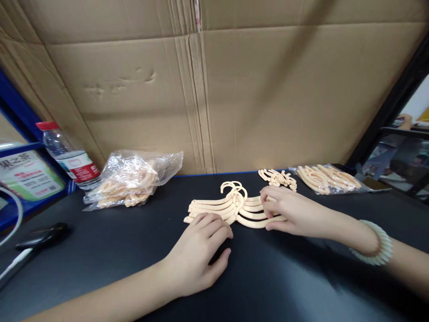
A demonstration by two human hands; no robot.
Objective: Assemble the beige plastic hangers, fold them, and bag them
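A row of several small cream plastic hangers [231, 208] lies on the black table [134, 250], hooks pointing away from me. My left hand [201, 252] rests palm down on the table, its curled fingertips touching the left ends of the hangers. My right hand [291, 214] lies over their right ends, fingers bent and pinching the hangers' arms. A pale beaded bracelet [377, 243] circles my right wrist.
A clear bag of hangers [130, 181] lies at the left, a water bottle [69, 154] beside it. Loose hangers [278, 178] and another bag of them [326, 179] sit at the back right. A cardboard wall [214, 89] stands behind. A black tool [42, 235] lies far left.
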